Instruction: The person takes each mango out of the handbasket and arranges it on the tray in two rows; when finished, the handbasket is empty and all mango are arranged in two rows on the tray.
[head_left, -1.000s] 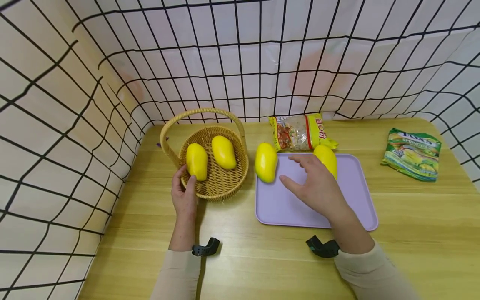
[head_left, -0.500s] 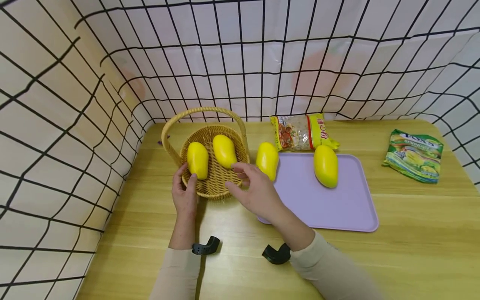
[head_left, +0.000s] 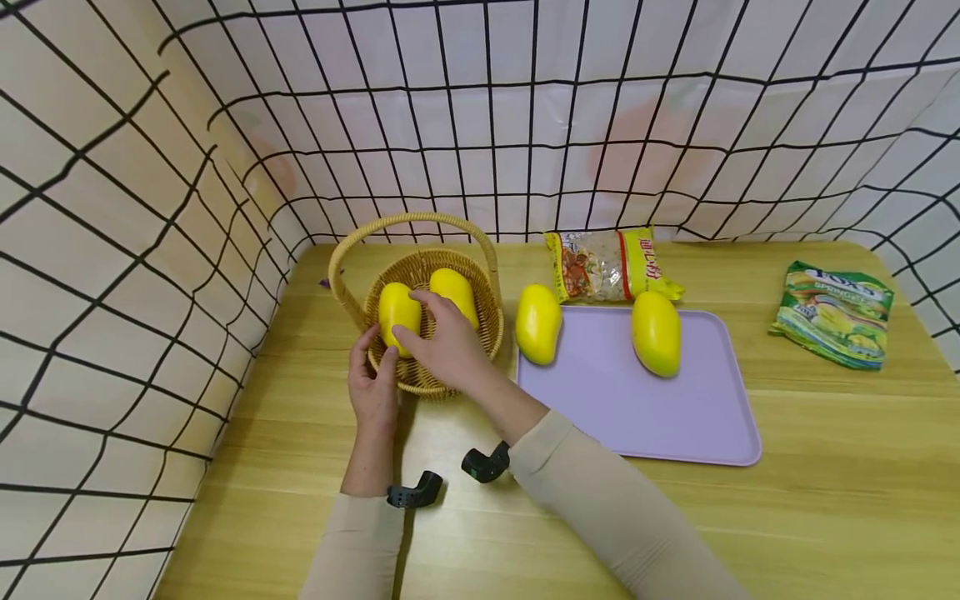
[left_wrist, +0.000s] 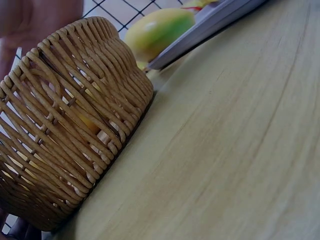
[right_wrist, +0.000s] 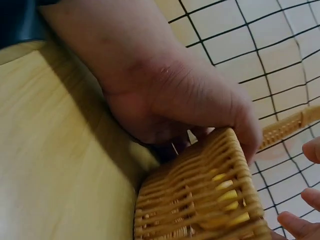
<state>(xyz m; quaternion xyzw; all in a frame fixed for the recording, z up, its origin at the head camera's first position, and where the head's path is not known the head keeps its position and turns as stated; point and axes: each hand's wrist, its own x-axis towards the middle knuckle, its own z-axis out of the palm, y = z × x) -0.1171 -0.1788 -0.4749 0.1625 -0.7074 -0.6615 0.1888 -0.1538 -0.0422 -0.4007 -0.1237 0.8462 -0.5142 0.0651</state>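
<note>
Moved: right hand [head_left: 447, 342], leftward over the basket [head_left: 422, 386] since last frame; fingers spread, touch unclear
Left hand [head_left: 373, 392]: clamped on the basket edge, centre-left
Mango progress: I'd say halfway, two in, two out
Basket: left mango [head_left: 398, 305], back mango [head_left: 453, 289]
Tray [head_left: 633, 421]: corner mango [head_left: 538, 323], right mango [head_left: 657, 335], right of centre

Grn pkt [head_left: 834, 316] (crumpled), yel bag [head_left: 609, 267]

A round, golden-tan wicker basket [head_left: 491, 327] stands on the wooden table [head_left: 825, 483], its arched handle upright. Inside, side by side, lie a smooth yellow left mango [head_left: 397, 307] and a partly hidden right mango [head_left: 454, 290].
</note>
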